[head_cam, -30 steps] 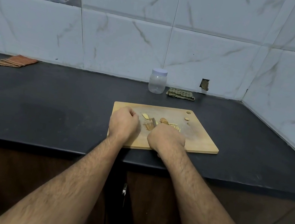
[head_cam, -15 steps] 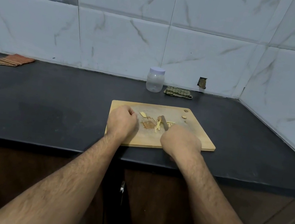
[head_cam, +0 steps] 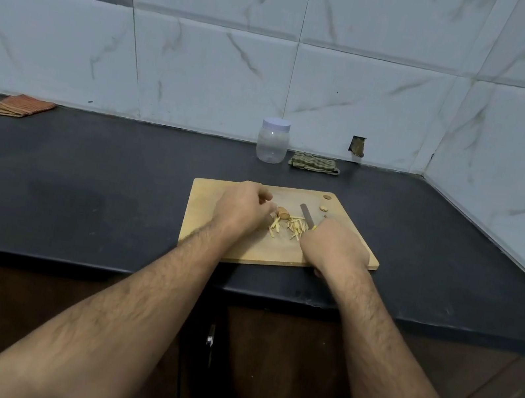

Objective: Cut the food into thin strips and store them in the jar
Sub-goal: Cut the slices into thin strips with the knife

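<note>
Since half a second ago: left hand [head_cam: 241, 211] shifted from a closed fist at the cutting board's near left to a looser pose further back, fingers curled loosely beside the brown food piece [head_cam: 283, 212]; whether touching it, cannot tell. Knife blade [head_cam: 306, 215] swung outward, now angled away to the right of the cut strips [head_cam: 287, 227]. Right hand [head_cam: 332, 250] wrapped around knife handle, grip clamped; handle itself hidden under the fingers. Strips: pale yellow, in two small heaps mid-board, between the two hands. Two small round offcuts [head_cam: 323, 208] near far right corner of cutting board [head_cam: 202, 220]. Board: wooden, lying flat on dark bench [head_cam: 82, 189], near its front edge. Jar [head_cam: 273, 141]: clear plastic, white lid on, upright at back of bench against tiled wall, well apart from board. Green checked cloth [head_cam: 314, 163] folded just right of jar. Orange striped cloth [head_cam: 14, 105] at far left of bench.
</note>
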